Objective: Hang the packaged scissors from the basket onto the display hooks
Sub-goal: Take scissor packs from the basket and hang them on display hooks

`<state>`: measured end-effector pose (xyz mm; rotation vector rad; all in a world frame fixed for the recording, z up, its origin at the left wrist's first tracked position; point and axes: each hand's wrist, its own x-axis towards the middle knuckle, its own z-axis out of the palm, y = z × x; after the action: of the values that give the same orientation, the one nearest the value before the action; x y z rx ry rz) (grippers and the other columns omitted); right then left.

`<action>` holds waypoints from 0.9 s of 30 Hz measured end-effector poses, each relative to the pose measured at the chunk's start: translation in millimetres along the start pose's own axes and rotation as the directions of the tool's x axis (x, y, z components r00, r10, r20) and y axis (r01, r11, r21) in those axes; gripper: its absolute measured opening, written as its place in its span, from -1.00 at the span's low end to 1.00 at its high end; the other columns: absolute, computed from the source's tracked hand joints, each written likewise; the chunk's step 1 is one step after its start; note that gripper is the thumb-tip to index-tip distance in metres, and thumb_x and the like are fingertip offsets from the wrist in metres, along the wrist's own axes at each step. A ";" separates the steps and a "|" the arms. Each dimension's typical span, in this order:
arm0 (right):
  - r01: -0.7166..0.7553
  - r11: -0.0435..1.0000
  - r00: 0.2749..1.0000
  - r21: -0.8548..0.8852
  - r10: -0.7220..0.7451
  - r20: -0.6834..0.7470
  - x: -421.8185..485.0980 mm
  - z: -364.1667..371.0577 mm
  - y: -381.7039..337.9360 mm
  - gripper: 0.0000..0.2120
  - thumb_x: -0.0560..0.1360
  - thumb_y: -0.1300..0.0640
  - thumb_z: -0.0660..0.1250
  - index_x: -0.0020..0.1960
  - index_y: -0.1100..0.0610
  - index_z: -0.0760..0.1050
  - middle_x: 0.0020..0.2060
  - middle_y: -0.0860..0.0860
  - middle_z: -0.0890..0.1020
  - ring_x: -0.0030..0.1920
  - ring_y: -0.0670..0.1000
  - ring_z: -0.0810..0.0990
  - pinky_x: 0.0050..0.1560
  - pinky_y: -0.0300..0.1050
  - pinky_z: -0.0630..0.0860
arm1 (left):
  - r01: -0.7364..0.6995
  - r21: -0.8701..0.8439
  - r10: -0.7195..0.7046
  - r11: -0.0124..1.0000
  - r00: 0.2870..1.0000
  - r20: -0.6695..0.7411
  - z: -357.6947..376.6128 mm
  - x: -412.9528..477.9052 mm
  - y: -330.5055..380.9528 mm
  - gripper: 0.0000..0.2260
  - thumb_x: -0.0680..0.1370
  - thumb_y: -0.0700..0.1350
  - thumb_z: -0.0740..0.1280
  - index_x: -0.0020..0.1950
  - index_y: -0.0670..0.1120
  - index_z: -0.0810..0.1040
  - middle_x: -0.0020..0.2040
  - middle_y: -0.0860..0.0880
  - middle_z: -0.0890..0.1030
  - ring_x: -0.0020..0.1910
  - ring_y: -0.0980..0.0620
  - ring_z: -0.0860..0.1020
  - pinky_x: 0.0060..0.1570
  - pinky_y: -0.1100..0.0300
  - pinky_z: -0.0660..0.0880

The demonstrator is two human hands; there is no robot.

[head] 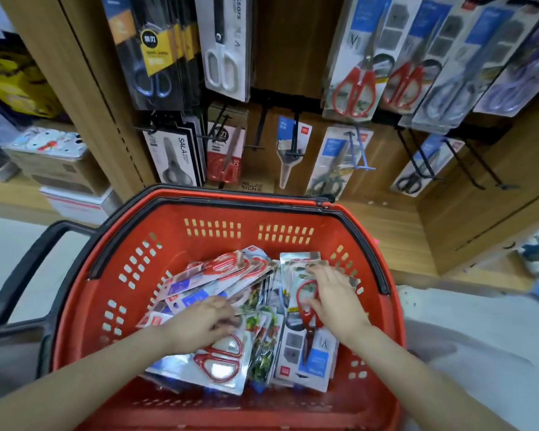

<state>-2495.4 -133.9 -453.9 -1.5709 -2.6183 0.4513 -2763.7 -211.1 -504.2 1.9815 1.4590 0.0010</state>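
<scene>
Looking at a wooden display wall [287,42] with black display hooks [476,169], most loaded with scissor packs [352,73]. Red basket [168,244] sits below, packaged scissors [221,362] heaped inside. Both hands are in there: right hand [333,297] spread wide over a red-handled pack [308,346], left hand [203,321] fingers bent into the heap, can't tell if gripping. Boxes [59,169] shelved off left.

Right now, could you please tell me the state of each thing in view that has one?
basket: holds a loose pile of packs.
packaged scissors: lying overlapped in the basket.
left hand: on the pile, grip unclear.
right hand: fingers spread on the pile.
lower middle hook: bare.
red-handled packs: hanging on upper hooks.
</scene>
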 end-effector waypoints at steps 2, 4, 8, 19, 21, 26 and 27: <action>-0.017 1.000 1.000 -0.015 0.017 -0.025 -0.5 -3.8 -4.2 -0.49 0.51 0.11 0.35 0.40 0.08 0.26 0.28 -0.02 0.38 0.33 -0.02 0.31 0.38 -0.19 0.16 | 0.019 0.021 -0.020 1.000 0.999 0.026 -1.7 -6.8 -1.5 -0.59 0.54 0.27 0.16 0.17 0.03 0.54 0.11 0.10 0.48 0.16 0.17 0.35 0.14 0.34 0.29; -0.008 0.999 1.000 -0.036 0.009 0.010 1.3 -9.9 -9.5 -0.52 0.51 0.07 0.35 0.38 0.08 0.29 0.24 -0.01 0.41 0.28 0.02 0.39 0.30 -0.16 0.27 | 0.034 0.027 -0.036 0.999 0.998 0.056 -3.9 -11.8 -2.2 -0.82 0.55 0.11 0.29 0.11 0.09 0.49 0.08 0.10 0.50 0.03 0.20 0.38 -0.07 0.40 0.29; -0.046 0.996 0.992 -0.072 0.054 0.113 3.2 -35.7 -20.8 -0.59 0.52 -0.03 0.33 0.31 0.05 0.36 0.11 0.01 0.60 0.11 0.07 0.59 0.05 -0.09 0.46 | 0.090 -0.004 -0.090 0.996 0.992 0.084 -14.0 -20.1 0.7 -0.89 0.59 0.06 0.25 -0.01 0.10 0.32 -0.31 0.08 0.46 -0.37 0.18 0.37 -0.36 0.31 0.24; -0.124 0.987 0.962 0.098 0.144 -0.234 1.9 -133.0 -42.5 -0.69 0.51 -0.04 0.34 0.14 0.10 0.41 -0.03 0.13 0.65 0.06 0.22 0.57 0.03 0.00 0.46 | 0.055 -0.588 -0.414 0.807 0.764 -0.495 -51.1 -16.4 19.5 -0.89 0.61 -0.08 0.23 -0.03 -0.10 0.45 -0.21 -0.16 0.57 -0.26 -0.07 0.50 -0.22 0.11 0.41; -0.159 0.966 0.953 0.202 0.204 -0.225 3.6 -127.3 -40.4 -0.71 0.52 0.01 0.34 0.14 0.16 0.44 -0.02 0.15 0.64 0.08 0.20 0.57 0.03 -0.04 0.43 | 0.071 -0.638 -0.473 0.767 0.734 -0.488 -52.1 -14.2 23.1 -0.86 0.62 -0.08 0.21 0.04 -0.13 0.49 -0.09 -0.18 0.60 -0.11 -0.13 0.54 -0.08 0.03 0.44; -0.210 0.931 0.938 0.298 0.278 -0.207 5.9 -96.6 -26.3 -0.74 0.54 0.10 0.33 0.16 0.21 0.51 0.01 0.15 0.66 0.09 0.15 0.60 0.10 -0.07 0.45 | 0.073 -0.707 -0.560 0.703 0.671 -0.487 -51.8 -14.9 30.5 -0.85 0.62 -0.12 0.19 0.06 -0.17 0.48 -0.09 -0.14 0.56 -0.14 -0.07 0.49 -0.15 0.08 0.39; -0.196 0.929 0.933 0.314 0.275 -0.231 5.5 -93.8 -24.4 -0.77 0.54 0.12 0.32 0.14 0.21 0.52 -0.03 0.14 0.67 0.05 0.14 0.62 0.08 -0.07 0.46 | 0.075 -0.716 -0.571 0.694 0.664 -0.483 -52.7 -16.0 32.0 -0.84 0.62 -0.10 0.18 0.06 -0.17 0.47 -0.09 -0.14 0.55 -0.16 -0.06 0.47 -0.19 0.11 0.37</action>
<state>-2500.5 -119.2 -358.1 -1.7168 -2.0655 0.5549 -2762.3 -202.8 -441.1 1.0961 1.9234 1.0494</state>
